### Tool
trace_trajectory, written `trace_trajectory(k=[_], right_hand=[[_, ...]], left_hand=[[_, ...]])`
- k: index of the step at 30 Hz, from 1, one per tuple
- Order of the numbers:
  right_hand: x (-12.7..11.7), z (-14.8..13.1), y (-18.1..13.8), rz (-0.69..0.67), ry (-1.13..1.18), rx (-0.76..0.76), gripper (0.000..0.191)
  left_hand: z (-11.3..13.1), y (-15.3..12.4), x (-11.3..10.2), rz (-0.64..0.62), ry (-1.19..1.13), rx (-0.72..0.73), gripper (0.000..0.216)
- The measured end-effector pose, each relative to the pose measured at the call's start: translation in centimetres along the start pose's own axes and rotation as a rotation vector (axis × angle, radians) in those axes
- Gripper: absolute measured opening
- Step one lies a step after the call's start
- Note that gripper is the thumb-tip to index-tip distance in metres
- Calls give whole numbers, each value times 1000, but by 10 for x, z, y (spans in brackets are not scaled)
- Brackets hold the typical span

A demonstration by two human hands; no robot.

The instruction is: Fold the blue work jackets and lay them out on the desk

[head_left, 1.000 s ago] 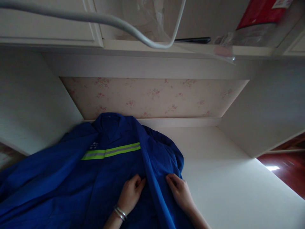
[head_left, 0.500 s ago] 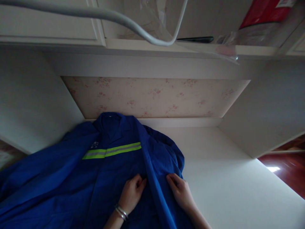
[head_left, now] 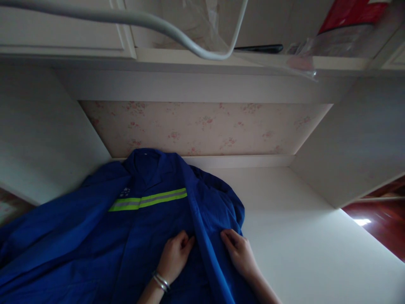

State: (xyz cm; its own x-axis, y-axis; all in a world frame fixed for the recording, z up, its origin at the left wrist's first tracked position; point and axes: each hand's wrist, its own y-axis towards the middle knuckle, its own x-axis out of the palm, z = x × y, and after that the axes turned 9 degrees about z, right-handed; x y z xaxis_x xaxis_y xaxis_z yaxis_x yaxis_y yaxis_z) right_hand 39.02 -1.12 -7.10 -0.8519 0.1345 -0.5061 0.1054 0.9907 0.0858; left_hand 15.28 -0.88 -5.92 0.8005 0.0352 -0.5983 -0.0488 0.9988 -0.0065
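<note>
A blue work jacket [head_left: 155, 232] with a lime and grey reflective stripe lies spread front side up, its collar toward the wall. My left hand [head_left: 177, 255], with silver bangles on the wrist, is closed in a pinch on the cloth of the jacket front, left of the folded-in sleeve. On the other side of that sleeve, my right hand [head_left: 239, 253] pinches the cloth near the jacket's right edge. The fingertips of both hands partly hide the bits of fabric they grip. The jacket's lower part runs out of view.
Beneath the jacket is a white tabletop [head_left: 284, 228] between side panels. A shelf [head_left: 253, 63] overhead holds a red package [head_left: 352, 17], clear plastic and a dark slender object [head_left: 262, 49]. A pale cable [head_left: 158, 25] hangs across the top. Floral wallpaper [head_left: 205, 126] covers the back.
Both hands stay in place on the jacket, and the jacket lies as before. Only the camera view has shifted very slightly.
</note>
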Motion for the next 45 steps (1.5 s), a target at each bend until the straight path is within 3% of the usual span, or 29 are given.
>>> trace_trajectory(k=[36, 40, 42, 45], right_hand=[[2, 1, 0, 12, 0, 8, 42], [-10, -12, -4, -84, 10, 53, 50], [-17, -23, -12, -194, -36, -28, 58], [-16, -35, -28, -332, -270, -293, 84]], left_hand=[[0, 1, 1, 1, 38, 42, 32], [4, -1, -3, 7, 94, 45, 30], [8, -16, -4, 11, 169, 63, 24], [12, -62, 0, -40, 374, 127, 20]])
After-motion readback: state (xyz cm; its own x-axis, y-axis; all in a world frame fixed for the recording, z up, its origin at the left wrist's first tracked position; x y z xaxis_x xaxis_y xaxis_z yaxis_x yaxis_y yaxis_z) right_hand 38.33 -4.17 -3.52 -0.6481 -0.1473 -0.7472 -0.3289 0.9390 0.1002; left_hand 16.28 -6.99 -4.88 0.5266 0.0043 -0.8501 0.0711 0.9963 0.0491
